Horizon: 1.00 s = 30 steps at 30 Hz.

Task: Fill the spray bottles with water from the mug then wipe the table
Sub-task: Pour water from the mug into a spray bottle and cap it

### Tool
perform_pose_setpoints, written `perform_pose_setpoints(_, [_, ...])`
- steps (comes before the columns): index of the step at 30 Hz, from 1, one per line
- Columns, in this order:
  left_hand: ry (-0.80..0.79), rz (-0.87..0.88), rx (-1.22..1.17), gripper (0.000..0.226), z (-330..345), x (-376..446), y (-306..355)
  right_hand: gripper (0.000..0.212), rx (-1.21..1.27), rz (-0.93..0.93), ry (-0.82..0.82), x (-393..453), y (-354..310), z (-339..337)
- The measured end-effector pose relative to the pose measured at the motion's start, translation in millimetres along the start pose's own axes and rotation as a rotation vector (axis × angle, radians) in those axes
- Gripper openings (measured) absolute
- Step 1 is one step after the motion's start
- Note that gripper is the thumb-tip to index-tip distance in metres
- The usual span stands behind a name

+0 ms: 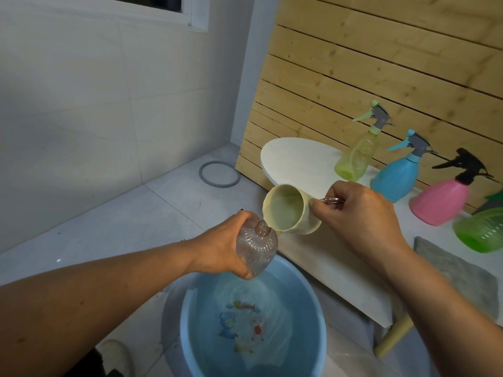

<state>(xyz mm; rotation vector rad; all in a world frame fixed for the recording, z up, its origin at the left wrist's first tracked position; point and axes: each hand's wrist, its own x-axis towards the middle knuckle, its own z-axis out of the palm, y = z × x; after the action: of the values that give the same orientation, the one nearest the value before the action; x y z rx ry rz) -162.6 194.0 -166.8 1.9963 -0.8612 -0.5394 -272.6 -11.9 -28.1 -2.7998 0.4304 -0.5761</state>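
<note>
My left hand (220,246) grips a clear pinkish spray bottle (255,247) with no spray head, tilted, above a blue basin (313,317) of water on the floor. My right hand (362,216) holds a cream mug (288,209) by its handle, tipped on its side with its lip at the bottle's open neck. On the white table (299,161) stand a yellow-green spray bottle (356,156), a blue one (397,175) and a pink one (441,202), all with spray heads on. A green bottle (481,232) sits at the right edge.
A grey cloth (457,273) lies on the table near my right forearm. A wooden slat wall (353,63) backs the table. A grey ring (219,174) lies on the tiled floor by the white wall. A wooden table leg (392,338) stands right of the basin.
</note>
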Motion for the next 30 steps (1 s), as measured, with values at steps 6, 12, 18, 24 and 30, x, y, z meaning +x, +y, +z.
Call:
perform_pose_setpoints(6, [0.005, 0.003, -0.015, 0.106, -0.8, 0.6, -1.5, 0.030, -0.008, 0.008, -0.005, -0.3, -0.3, 0.0])
perform_pose_setpoints(12, [0.004, 0.003, -0.028, 0.104, -0.4, 1.1, -0.7, 0.032, -0.012, 0.011, -0.003, -1.6, 0.3, 0.1])
perform_pose_setpoints(18, [-0.004, -0.002, -0.026, 0.104, 0.7, 2.3, 0.9, 0.034, -0.028, 0.006, 0.011, -2.2, 2.6, 0.7])
perform_pose_setpoints(24, [-0.014, 0.002, -0.029, 0.104, 2.6, 2.9, 1.1, 0.035, -0.060, -0.020, 0.025, -3.6, 6.0, 2.1])
perform_pose_setpoints(30, [-0.021, -0.003, -0.038, 0.103, 3.1, 2.9, 3.2, 0.035, -0.070, -0.027, 0.035, -4.3, 8.0, 2.8])
